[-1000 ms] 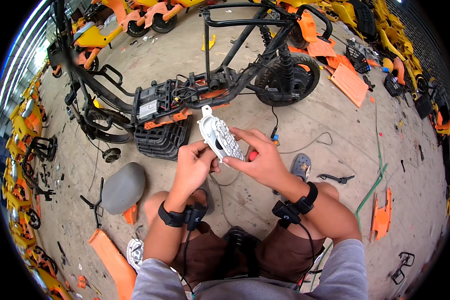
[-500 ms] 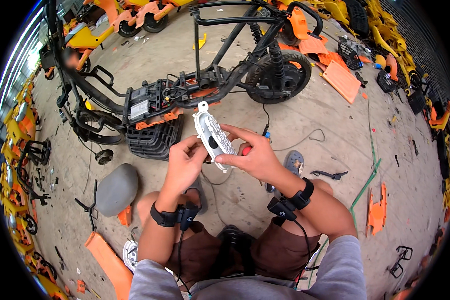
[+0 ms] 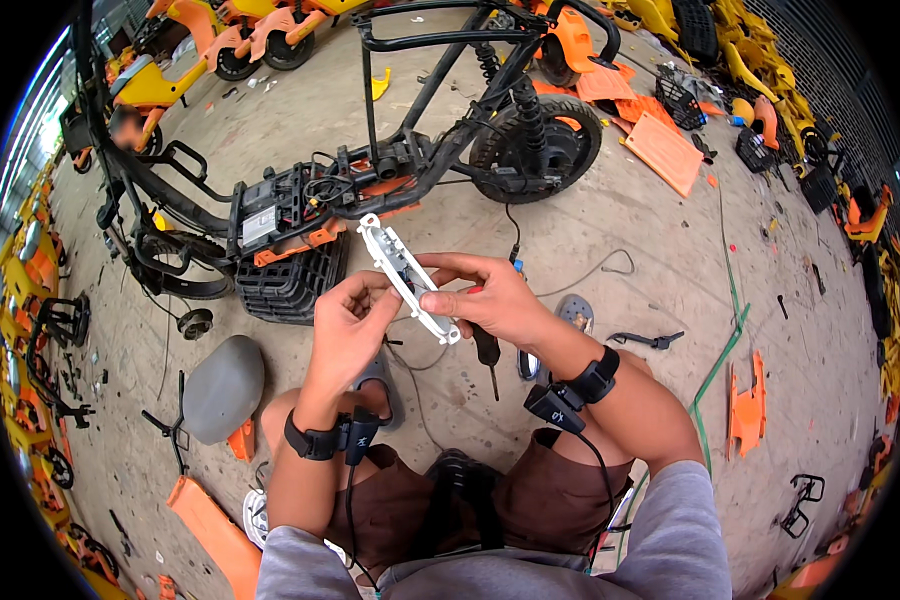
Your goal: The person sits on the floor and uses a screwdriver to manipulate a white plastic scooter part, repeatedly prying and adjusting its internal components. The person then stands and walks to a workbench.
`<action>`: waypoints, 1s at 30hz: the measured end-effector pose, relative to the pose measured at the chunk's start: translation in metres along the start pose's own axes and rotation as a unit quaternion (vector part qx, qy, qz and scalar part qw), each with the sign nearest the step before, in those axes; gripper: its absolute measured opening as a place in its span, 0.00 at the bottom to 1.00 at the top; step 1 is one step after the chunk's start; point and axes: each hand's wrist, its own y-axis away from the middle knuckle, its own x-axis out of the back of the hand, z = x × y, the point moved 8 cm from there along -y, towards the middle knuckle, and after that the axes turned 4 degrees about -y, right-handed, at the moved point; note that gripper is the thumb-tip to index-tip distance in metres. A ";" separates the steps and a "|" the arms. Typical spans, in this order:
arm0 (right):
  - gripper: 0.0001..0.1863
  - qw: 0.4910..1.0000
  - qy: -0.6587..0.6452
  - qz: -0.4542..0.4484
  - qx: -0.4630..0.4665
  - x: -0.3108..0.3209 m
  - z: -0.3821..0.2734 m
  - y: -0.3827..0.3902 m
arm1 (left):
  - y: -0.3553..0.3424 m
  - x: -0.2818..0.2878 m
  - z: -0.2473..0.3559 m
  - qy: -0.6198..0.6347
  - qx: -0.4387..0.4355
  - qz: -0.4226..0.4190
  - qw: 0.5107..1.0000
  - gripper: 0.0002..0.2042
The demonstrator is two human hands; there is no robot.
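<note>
Plainly, both hands meet on one piece near the middle of the frame, a white plastic housing (image 3: pixel 382 250). The left hand (image 3: pixel 347 318) pinches its left edge between thumb and bent forefinger, the tips drawn close together; how the remaining fingers are curled cannot be told, since they are largely hidden. The right hand (image 3: pixel 492 300) grips from the other side, its thumb laid against the near part of the housing and its forefinger reaching over the upper right side, only a narrow gap between them. Beneath that palm a screwdriver (image 3: pixel 487 347) sticks out, black-handled, its thin shaft pointing toward the bottom of the frame; the fingers' hold on it is covered, though a bit of red shows by the knuckles. The housing itself is long and slim from this angle, tilted from upper left to lower right, with a rim facing left, a holed tab at either end, and a greyish, uneven inner side. Above the hands, a stripped black scooter frame (image 3: pixel 410 150) spans the top of the picture. A grey rounded seat (image 3: pixel 224 388) lies on the floor at the lower left, near a long orange panel (image 3: pixel 215 535).
</note>
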 end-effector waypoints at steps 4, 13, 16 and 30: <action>0.28 0.999 -0.042 0.001 -0.003 0.001 0.003 -0.002 | 0.000 0.000 -0.002 0.012 0.001 0.003 1.000 0.07; 0.29 0.998 -0.044 0.001 -0.045 0.010 0.002 -0.001 | 0.001 -0.005 0.005 -0.011 0.010 0.000 1.000 0.06; 0.27 0.999 -0.003 0.002 -0.034 0.009 -0.006 0.002 | 0.002 -0.004 0.001 -0.046 0.005 0.010 0.999 0.06; 0.30 0.999 0.037 0.007 -0.025 0.005 -0.006 0.003 | 0.003 -0.001 0.004 -0.076 -0.006 0.026 0.997 0.07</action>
